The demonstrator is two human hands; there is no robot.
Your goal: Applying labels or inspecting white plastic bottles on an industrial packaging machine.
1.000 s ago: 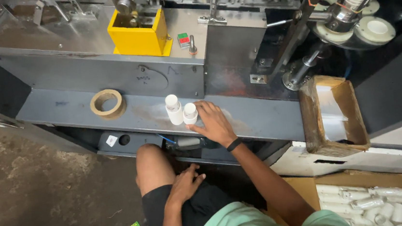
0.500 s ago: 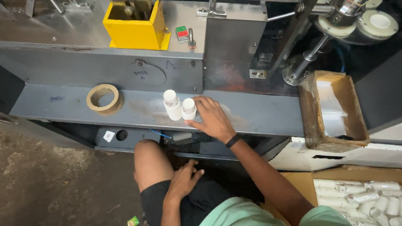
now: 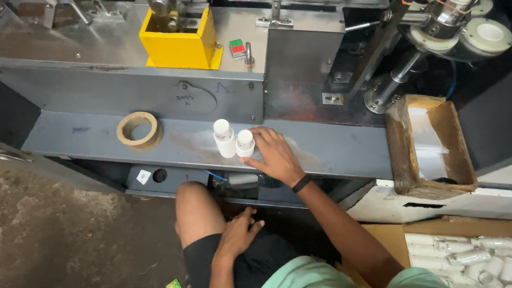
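Note:
Two short stacks of white paper cups (image 3: 225,137) (image 3: 245,143) stand side by side on the grey metal ledge (image 3: 337,149) of a machine. My right hand (image 3: 274,155) lies on the ledge just right of them, fingers spread, fingertips touching the nearer stack; a dark band is on the wrist. My left hand (image 3: 237,232) rests on my thigh, fingers loosely apart, holding nothing.
A roll of brown tape (image 3: 138,129) lies left on the ledge. A yellow metal box (image 3: 178,40) sits on the machine top. A worn cardboard box (image 3: 430,144) stands at the right, a carton of white cup stacks (image 3: 488,259) below it. Dirt floor at left.
The view has shifted slightly. My right hand stays beside the cup stacks and my left hand stays on my thigh.

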